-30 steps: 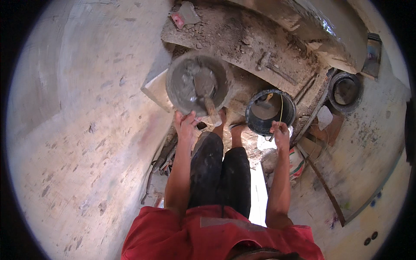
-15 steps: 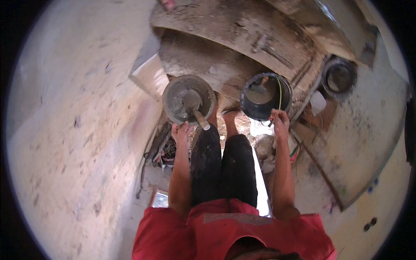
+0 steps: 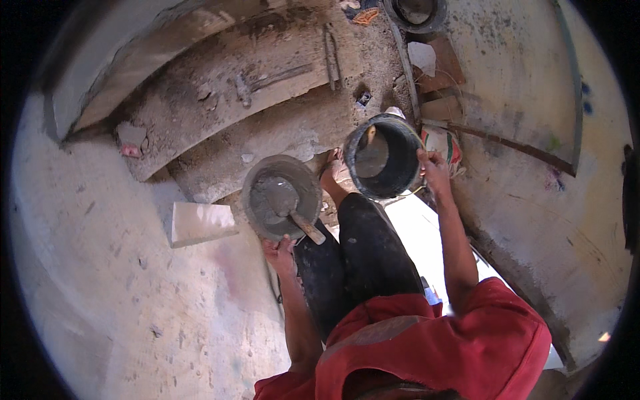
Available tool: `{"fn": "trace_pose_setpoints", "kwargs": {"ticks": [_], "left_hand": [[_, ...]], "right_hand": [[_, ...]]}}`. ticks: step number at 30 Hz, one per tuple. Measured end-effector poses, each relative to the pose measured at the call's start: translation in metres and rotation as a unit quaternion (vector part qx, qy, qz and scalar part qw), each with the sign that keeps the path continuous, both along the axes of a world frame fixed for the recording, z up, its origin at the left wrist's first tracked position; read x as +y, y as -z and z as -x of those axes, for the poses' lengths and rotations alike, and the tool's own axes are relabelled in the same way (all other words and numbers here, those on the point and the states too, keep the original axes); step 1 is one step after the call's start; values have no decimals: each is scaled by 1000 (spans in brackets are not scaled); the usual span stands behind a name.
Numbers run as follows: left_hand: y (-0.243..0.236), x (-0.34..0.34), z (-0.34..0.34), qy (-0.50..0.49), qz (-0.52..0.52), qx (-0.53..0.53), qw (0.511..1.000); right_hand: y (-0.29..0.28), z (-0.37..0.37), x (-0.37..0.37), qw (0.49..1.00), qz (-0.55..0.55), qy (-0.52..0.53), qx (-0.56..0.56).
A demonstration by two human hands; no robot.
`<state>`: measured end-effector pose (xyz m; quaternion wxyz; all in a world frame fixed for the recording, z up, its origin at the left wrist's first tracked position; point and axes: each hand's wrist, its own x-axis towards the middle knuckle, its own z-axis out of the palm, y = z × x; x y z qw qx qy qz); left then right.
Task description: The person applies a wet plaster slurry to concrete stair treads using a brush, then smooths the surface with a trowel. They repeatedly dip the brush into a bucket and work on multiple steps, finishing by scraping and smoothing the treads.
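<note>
Fingers (image 3: 287, 243) curled — left grip (image 3: 279, 253) on basin (image 3: 248, 200) rim, right grip (image 3: 435, 172) at bucket (image 3: 402, 150)

We see the left hand (image 3: 280, 255) at the near rim of a round grey bucket (image 3: 312, 193), which holds wet grey mortar (image 3: 263, 215) and a wooden-handled trowel (image 3: 293, 210), its handle resting across the near right rim. Farther right, the right hand (image 3: 435, 173) grasps a black bucket (image 3: 402, 148) at its right rim; inside it we make out grey contents (image 3: 373, 160) and a short wooden handle (image 3: 371, 135). Left of the grey bucket lies a pale block (image 3: 202, 223). On the far dirt-strewn ledge (image 3: 190, 127) we find a hammer (image 3: 270, 80), and at the far right another dark bucket (image 3: 437, 19).
</note>
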<state>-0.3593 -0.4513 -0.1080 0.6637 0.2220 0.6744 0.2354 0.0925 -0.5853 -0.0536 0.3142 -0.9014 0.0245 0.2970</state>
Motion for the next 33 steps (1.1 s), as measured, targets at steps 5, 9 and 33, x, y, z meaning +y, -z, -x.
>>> {"fn": "trace_pose_setpoints", "kwargs": {"ticks": [5, 9, 33], "left_hand": [[-19, 16, -70, 142, -5, -32, 989], [-16, 18, -150, 200, 14, -83, 976], [330, -33, -511, 452, -22, -71, 889]], "right_hand": [[64, -57, -53, 994, -30, 79, 73], [185, -82, -102, 983, -68, 121, 116], [567, -138, -197, 954, 125, 270, -49]]}}
